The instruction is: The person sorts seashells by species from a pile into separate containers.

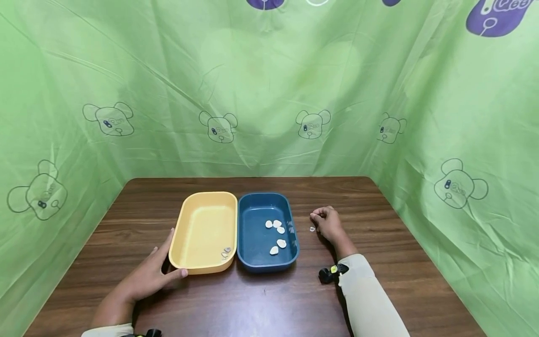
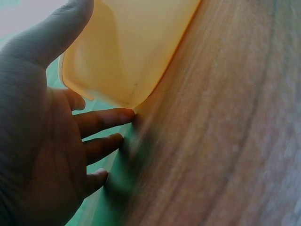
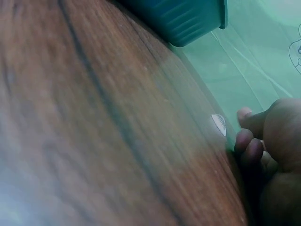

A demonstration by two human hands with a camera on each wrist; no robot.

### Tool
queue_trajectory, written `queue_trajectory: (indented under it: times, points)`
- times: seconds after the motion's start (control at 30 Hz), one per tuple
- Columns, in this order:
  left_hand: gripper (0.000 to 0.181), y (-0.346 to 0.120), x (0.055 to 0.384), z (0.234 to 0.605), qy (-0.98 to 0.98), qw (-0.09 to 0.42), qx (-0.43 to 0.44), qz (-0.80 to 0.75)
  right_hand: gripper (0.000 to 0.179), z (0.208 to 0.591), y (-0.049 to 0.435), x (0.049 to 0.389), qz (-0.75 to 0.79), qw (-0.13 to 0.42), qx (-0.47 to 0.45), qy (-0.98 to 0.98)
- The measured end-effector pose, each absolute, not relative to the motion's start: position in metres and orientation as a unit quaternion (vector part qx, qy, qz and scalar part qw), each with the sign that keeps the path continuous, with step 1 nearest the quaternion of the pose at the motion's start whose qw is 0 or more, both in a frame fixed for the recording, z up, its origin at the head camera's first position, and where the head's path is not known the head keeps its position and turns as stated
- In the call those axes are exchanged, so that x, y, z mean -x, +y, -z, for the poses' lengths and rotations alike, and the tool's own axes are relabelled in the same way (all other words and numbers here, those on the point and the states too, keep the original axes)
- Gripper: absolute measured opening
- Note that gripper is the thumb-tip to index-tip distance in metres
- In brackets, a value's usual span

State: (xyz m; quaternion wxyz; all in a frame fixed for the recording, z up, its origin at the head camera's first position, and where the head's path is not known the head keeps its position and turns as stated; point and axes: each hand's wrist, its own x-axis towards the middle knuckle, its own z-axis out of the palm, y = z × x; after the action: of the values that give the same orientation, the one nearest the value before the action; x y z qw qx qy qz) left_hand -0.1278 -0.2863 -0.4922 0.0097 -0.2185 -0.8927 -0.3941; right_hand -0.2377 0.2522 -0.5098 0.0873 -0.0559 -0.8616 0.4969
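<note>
My left hand (image 1: 147, 276) rests against the near left corner of a yellow tray (image 1: 203, 269), thumb at the front wall and fairly straight fingers along the left side. A few small greyish shell-like pieces (image 1: 227, 250) lie in that tray's near right corner. Beside it stands a blue tray (image 1: 267, 268) with several white shell-like pieces (image 1: 281, 244) inside. My right hand (image 1: 330, 224) is low over the table, right of the blue tray, fingers bent. One small pale piece (image 1: 312, 229) lies on the wood close to its fingertips; whether they pinch anything is hidden.
Both trays stand side by side on a brown wooden table (image 1: 269, 304). Green cloth (image 1: 261, 154) with printed bear faces hangs around the back and both sides.
</note>
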Motion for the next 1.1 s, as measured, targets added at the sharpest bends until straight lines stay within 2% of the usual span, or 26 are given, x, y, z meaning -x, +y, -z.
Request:
queue_trajectory:
  times: [0.37, 1.1]
  points:
    - [0.123, -0.286, 0.125, 0.492, -0.891, 0.005, 0.215, 0.399, 0.016, 0.511, 0.250, 0.238, -0.495, 0.127, 0.044, -0.858]
    - [0.122, -0.286, 0.126, 0.489, -0.892, 0.002, 0.217, 0.397, 0.020, 0.499, 0.245, 0.232, -0.558, 0.270, -0.037, -0.784]
